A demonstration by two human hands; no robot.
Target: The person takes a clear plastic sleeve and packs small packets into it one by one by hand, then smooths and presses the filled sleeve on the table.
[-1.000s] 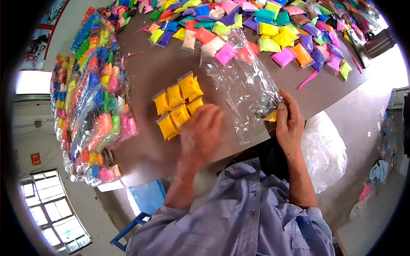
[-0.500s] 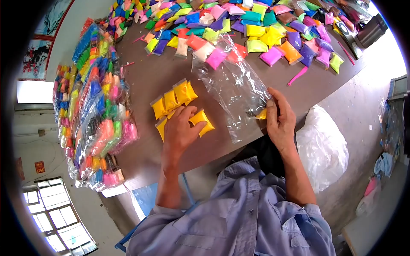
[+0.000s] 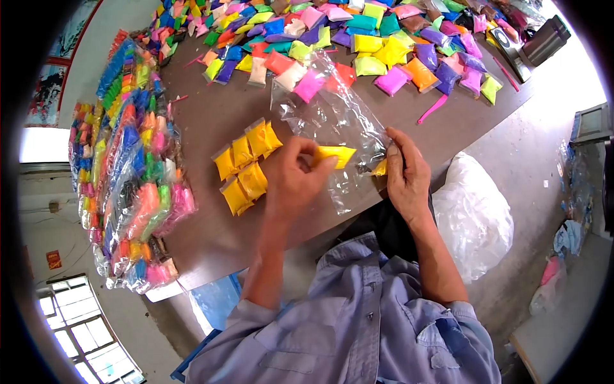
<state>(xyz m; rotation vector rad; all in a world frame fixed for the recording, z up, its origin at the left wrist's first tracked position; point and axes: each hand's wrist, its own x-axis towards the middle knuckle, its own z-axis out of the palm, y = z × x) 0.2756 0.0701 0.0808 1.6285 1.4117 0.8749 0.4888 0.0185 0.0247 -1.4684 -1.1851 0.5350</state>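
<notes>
Between the thumb and fingers of my left hand (image 3: 300,176) is a yellow packet (image 3: 336,155), held above the table over the near-left part of a clear plastic bag (image 3: 348,121). My right hand (image 3: 409,173) grips the bag's open-looking right end, thumb against fingers. A second yellow packet (image 3: 380,168) shows at those fingertips, partly hidden; whether it is inside the bag I cannot tell. To the left of my left hand, several yellow packets (image 3: 242,152) lie grouped in two rows on the brown table.
Many coloured packets (image 3: 384,51) cover the table's far side. Filled clear bags of colourful packets (image 3: 134,166) are stacked at the left. A pink plastic stick (image 3: 432,109) lies at right, a dark cup (image 3: 547,40) beyond. A white plastic sack (image 3: 473,217) stands beside the table.
My left hand has picked up one yellow packet from the near row and carried it right, toward the bag. My right hand keeps its hold on the bag. The whole view has shifted slightly.
</notes>
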